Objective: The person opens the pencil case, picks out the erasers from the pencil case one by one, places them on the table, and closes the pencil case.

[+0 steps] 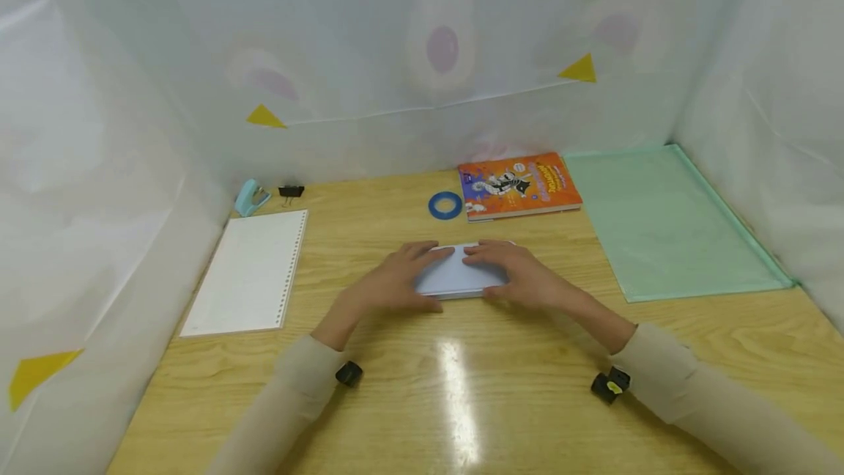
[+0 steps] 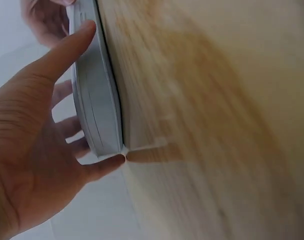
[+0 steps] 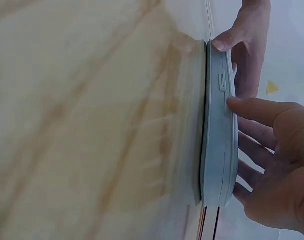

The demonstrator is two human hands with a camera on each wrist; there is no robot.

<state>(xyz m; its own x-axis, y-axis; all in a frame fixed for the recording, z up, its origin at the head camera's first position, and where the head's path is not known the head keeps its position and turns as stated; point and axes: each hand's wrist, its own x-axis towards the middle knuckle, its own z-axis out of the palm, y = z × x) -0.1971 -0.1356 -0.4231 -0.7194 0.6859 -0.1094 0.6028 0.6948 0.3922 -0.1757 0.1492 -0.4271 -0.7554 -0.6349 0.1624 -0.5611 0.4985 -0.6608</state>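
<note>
wood-grain table (image 1: 395, 402) | on it: case (image 1: 461, 275); pad (image 1: 247, 270); stapler (image 1: 247, 199); clip (image 1: 291, 190); blue ring (image 1: 433, 206); book (image 1: 521, 185); green mat (image 1: 686, 222)

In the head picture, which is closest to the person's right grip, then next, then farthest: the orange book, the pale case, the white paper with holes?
1. Pale case: the right grip is touching it.
2. Orange book: just beyond the case, toward the back.
3. White paper: way over on the left.

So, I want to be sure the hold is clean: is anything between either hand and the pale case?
Nothing visible is: the left hand and right hand touch the pale case directly. The blue tape roll and orange book lie beyond it.
</note>
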